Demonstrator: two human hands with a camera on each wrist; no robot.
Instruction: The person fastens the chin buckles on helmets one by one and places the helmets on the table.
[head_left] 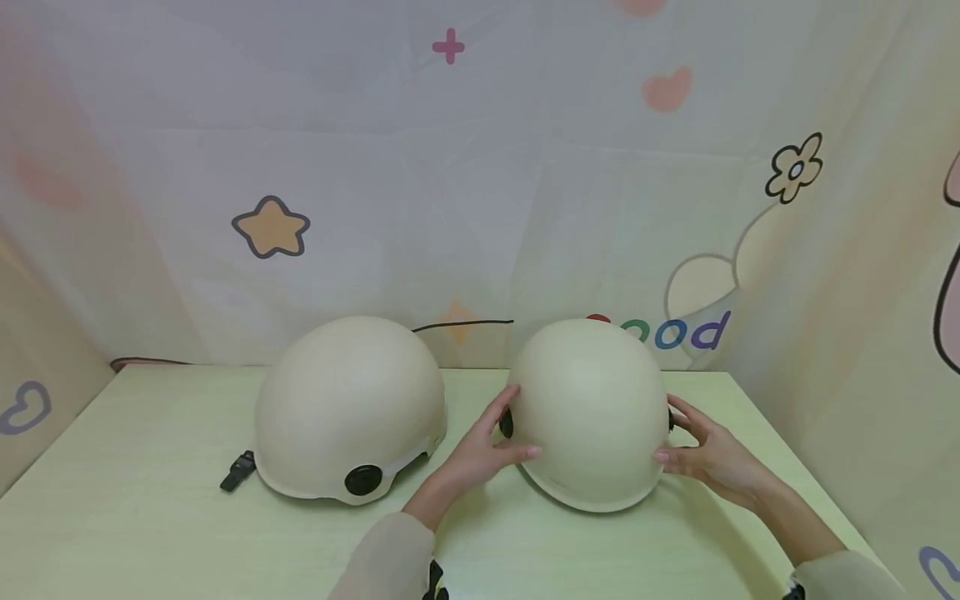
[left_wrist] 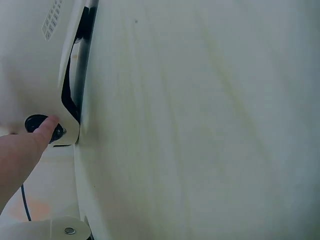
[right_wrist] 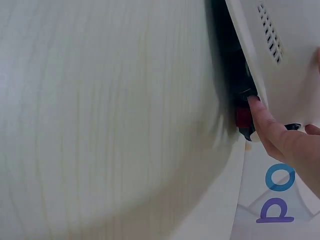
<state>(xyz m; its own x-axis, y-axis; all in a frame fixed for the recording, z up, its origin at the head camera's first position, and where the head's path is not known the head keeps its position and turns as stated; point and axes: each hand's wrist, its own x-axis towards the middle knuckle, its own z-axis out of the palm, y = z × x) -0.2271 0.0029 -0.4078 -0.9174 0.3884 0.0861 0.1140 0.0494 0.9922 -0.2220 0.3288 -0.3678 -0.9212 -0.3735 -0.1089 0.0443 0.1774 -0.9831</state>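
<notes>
Two cream helmets are on the pale wooden table. Both my hands grip the right helmet from its sides, its smooth dome toward me. My left hand has its thumb on the front of the shell and its fingers by the black side disc. On the other side, my right hand presses its thumb to the shell, one finger at the lower rim in the right wrist view. Beneath that rim show dark straps and a red buckle piece. The left helmet stands apart, untouched.
A black strap buckle lies on the table at the left helmet's left side. Behind the table hangs a printed cloth, with a dark cord against it between the helmets. More cloth borders the right side.
</notes>
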